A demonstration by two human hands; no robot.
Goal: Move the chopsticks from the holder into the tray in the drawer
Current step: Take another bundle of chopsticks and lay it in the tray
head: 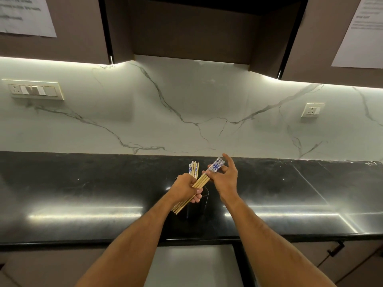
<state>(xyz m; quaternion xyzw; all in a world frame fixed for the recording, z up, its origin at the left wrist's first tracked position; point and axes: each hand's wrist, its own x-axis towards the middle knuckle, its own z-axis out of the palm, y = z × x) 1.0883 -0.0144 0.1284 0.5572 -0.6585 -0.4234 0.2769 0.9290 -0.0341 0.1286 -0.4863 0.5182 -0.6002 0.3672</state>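
Observation:
A bundle of wooden chopsticks (pixel 202 180) with blue-and-white patterned tops slants over the dark holder (pixel 204 198) on the black counter. My left hand (pixel 186 189) grips the bundle near its lower half. My right hand (pixel 224 178) touches the patterned top end, thumb and fingers around it and the index finger raised. Several more chopsticks (pixel 193 168) stand upright in the holder behind my left hand. The holder is mostly hidden by my hands. No tray is in view.
The black countertop (pixel 290 193) runs left to right under a marble backsplash. Below its front edge lies a pale drawer front (pixel 192 264). A cabinet handle (pixel 335 248) is at the lower right. Wall sockets (pixel 313 110) sit on the backsplash.

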